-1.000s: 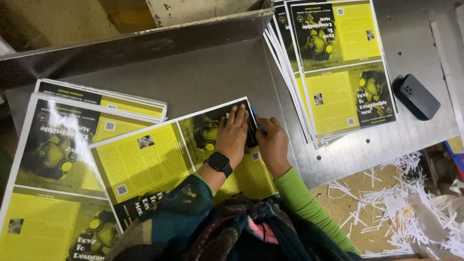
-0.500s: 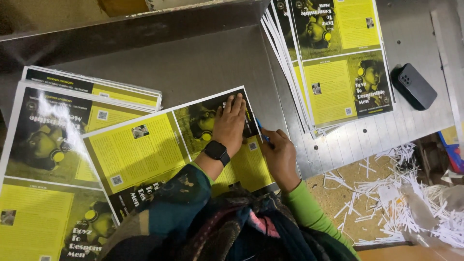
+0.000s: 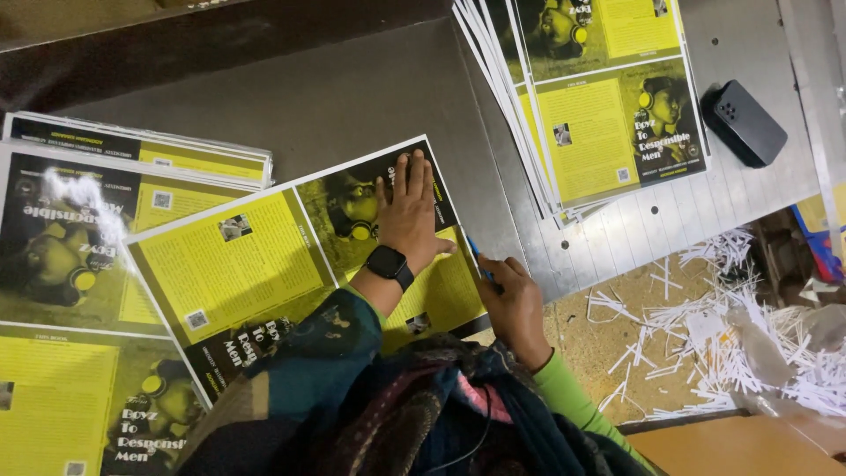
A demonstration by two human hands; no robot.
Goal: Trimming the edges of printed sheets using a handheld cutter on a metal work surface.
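My left hand (image 3: 407, 211), with a black watch on its wrist, lies flat with fingers spread on a yellow-and-black printed sheet (image 3: 238, 264) on the grey metal table (image 3: 352, 97). At the sheet's right edge, close to the table's near edge, my right hand (image 3: 513, 304) is closed around a thin blue tool (image 3: 476, 254). Only the tool's tip shows above the fingers. The sheet lies at a slant and partly over a stack of the same prints (image 3: 70, 238) on the left.
A second fanned stack of the same sheets (image 3: 608, 115) lies at the upper right, with a black phone (image 3: 745, 123) beside it. White paper strips (image 3: 731, 344) litter the floor below the table's edge. A brown board (image 3: 749, 445) is at the bottom right.
My right hand with the blue tool has slid down the sheet's right edge toward me. My left hand has stayed pressed on the sheet.
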